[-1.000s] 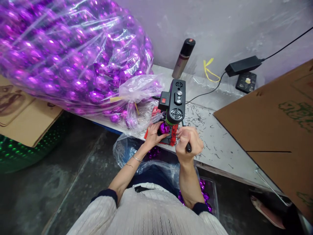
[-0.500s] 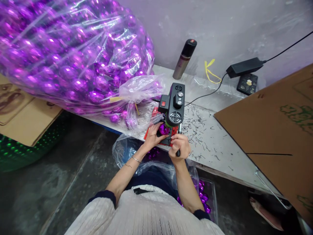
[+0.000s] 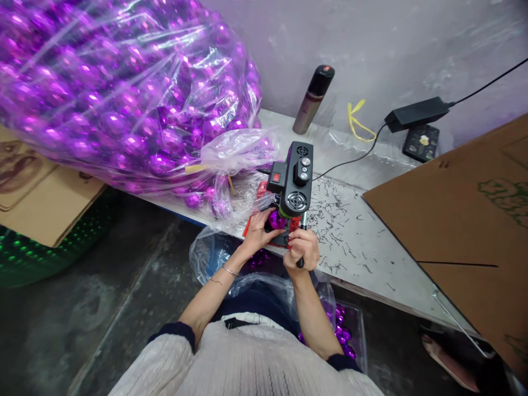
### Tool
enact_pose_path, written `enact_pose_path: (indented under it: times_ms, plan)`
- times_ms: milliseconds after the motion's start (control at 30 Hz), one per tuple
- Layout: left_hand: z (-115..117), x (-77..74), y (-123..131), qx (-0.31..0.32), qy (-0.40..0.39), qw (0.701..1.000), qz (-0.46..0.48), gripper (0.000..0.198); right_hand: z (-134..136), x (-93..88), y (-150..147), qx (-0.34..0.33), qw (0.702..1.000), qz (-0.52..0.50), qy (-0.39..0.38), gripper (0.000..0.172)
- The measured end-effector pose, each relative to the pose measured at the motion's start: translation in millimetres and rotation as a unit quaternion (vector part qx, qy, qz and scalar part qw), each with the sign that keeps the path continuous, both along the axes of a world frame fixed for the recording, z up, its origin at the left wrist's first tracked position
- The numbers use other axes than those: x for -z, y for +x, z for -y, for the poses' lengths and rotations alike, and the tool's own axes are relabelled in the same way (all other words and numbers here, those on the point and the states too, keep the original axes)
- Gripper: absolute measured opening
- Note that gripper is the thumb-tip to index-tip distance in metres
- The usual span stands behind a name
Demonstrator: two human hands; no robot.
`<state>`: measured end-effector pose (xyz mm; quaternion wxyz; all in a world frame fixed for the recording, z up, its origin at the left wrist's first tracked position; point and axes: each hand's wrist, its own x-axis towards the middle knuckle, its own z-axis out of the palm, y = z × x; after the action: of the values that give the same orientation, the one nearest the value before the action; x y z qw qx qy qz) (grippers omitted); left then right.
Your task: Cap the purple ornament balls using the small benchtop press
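A small black bench machine (image 3: 293, 179) with a red switch stands near the front edge of a white table (image 3: 371, 242). Under its head sits a shiny purple ball (image 3: 276, 220) on a red glittery base (image 3: 293, 223). My left hand (image 3: 256, 234) is closed around that ball, holding it beneath the machine. My right hand (image 3: 302, 250) is wrapped around the machine's black lever handle (image 3: 301, 263), just right of the ball.
A huge clear bag of purple balls (image 3: 124, 93) fills the table's left. A spray can (image 3: 312, 99), a power adapter (image 3: 416, 113) and yellow ties stand at the back. Cardboard (image 3: 466, 220) covers the right. Plastic bags with more purple balls (image 3: 342, 330) lie at my lap.
My right hand has slid left and towards the machine with the lever. My left hand has stayed on the ball.
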<state>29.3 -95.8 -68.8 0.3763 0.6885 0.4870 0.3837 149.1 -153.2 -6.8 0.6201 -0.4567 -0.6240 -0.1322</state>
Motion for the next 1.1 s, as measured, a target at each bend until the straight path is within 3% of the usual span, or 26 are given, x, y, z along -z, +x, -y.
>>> enact_pose_path:
  times_ms: [533, 800, 900, 1100]
  plan:
    - [-1, 0.4, 0, 0.007, 0.010, 1.000, 0.002, 0.067, -1, 4.9, -1, 0.021, 1.000, 0.009, 0.013, 0.026]
    - [-1, 9.1, -1, 0.012, 0.064, 0.997, -0.037, 0.066, -5, 15.6, 1, -0.002, 0.998, 0.047, 0.031, 0.026]
    - [-2, 13.2, 0, 0.011, 0.083, 0.995, -0.047, 0.068, -2, -2.9, -1, 0.002, 1.000, -0.010, 0.018, 0.029]
    - [4, 9.1, -3, -0.005, 0.121, 0.992, -0.042, 0.069, 3, -64.9, 0, -0.002, 0.997, -0.036, -0.072, 0.026]
